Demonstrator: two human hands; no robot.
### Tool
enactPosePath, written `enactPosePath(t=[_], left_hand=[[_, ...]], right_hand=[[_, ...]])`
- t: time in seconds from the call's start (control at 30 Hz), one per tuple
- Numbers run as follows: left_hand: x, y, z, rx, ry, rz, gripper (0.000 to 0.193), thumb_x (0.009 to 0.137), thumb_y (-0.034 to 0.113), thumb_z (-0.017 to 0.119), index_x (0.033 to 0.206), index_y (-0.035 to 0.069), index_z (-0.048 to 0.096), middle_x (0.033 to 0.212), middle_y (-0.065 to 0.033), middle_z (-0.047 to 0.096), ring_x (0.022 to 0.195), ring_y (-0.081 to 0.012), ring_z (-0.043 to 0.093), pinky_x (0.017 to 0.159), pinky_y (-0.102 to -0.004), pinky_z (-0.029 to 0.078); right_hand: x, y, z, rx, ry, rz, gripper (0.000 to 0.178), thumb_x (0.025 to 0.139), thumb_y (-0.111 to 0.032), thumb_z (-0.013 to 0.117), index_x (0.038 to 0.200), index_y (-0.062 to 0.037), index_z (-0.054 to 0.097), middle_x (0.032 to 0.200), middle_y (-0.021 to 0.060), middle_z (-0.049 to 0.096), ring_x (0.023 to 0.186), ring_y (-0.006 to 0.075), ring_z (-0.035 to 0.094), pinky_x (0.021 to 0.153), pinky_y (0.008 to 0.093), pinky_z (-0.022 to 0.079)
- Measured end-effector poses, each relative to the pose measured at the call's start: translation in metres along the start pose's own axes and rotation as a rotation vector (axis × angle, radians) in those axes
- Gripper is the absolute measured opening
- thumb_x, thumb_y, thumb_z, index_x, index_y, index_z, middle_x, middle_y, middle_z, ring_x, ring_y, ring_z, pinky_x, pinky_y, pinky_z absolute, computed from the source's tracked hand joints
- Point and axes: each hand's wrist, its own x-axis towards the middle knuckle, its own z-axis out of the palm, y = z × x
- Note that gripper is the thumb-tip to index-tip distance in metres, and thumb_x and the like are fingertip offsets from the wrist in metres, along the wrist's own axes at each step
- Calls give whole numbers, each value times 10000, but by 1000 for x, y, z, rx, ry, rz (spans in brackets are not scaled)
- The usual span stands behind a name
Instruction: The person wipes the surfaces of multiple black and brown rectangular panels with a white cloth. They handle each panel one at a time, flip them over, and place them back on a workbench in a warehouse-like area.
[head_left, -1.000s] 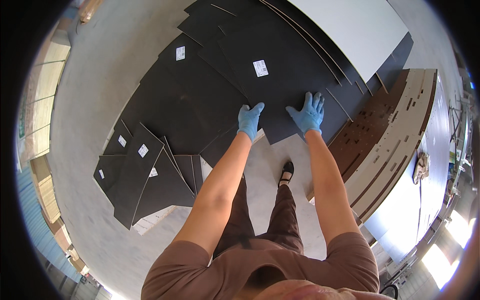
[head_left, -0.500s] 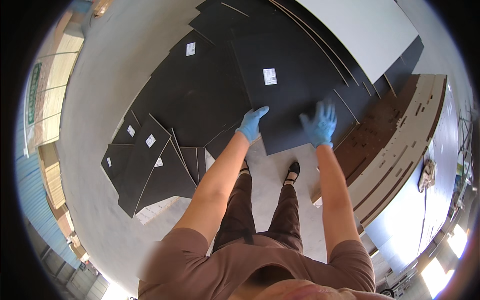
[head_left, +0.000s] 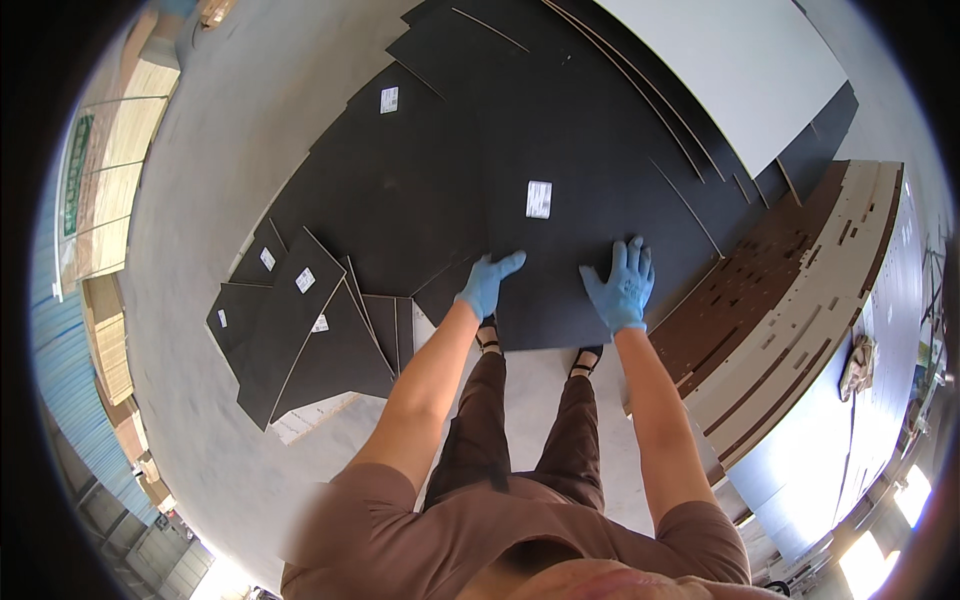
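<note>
A black panel [head_left: 560, 260] with a white label [head_left: 538, 199] lies uppermost on a spread of similar dark panels, its near edge just over my feet. My left hand [head_left: 485, 284], in a blue glove, grips its left edge near the close corner. The thumb rests over the top face; the other fingers are partly hidden at the edge. My right hand [head_left: 621, 285], also gloved in blue, rests open on the panel's near right part, fingers stretched forward and thumb apart.
Overlapping dark panels [head_left: 390, 200] reach left and away. A large white board [head_left: 720, 70] lies at the far right. Beside my right arm stands a long stack of brown and white slotted boards [head_left: 800, 310]. Strapped pale stacks [head_left: 110, 190] line the left side.
The labelled black panel has slid toward me and now covers more floor before my feet. My left hand has come nearer with it. My right hand has shifted left and nearer.
</note>
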Motion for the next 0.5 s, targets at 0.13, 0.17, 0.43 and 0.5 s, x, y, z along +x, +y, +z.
enactPosePath(t=[0.13,0.17,0.43,0.5], left_hand=[[-45,-47,-23,-50,63,53,649,917,301,828,1413,-35,579,1324,-123,685,1175,-235,666,1030,-361,548],[-53,-55,-27,-76,92,53,630,920,296,828,1402,-34,590,1324,-117,686,1173,-232,665,1029,-358,548],[-105,-49,-50,-120,-132,128,618,936,325,818,1394,-37,615,1287,-95,708,1148,-198,676,1011,-330,543],[-106,-43,-59,-26,-89,64,616,947,319,805,1430,-2,598,1318,-80,687,1168,-200,666,1018,-337,546]], right_hand=[[-27,16,-13,131,-84,-25,708,854,-469,776,1362,-9,600,1495,282,540,1385,473,498,1152,561,384],[-27,22,-15,86,75,-64,702,858,-472,775,1357,-8,606,1468,276,565,1364,464,520,1136,552,404],[25,46,-36,175,-156,165,781,897,-578,731,1430,-29,578,1334,239,669,1247,431,618,1068,488,485],[27,46,-43,116,-153,182,797,897,-596,722,1443,-37,570,1334,233,671,1246,428,621,1065,487,489]])
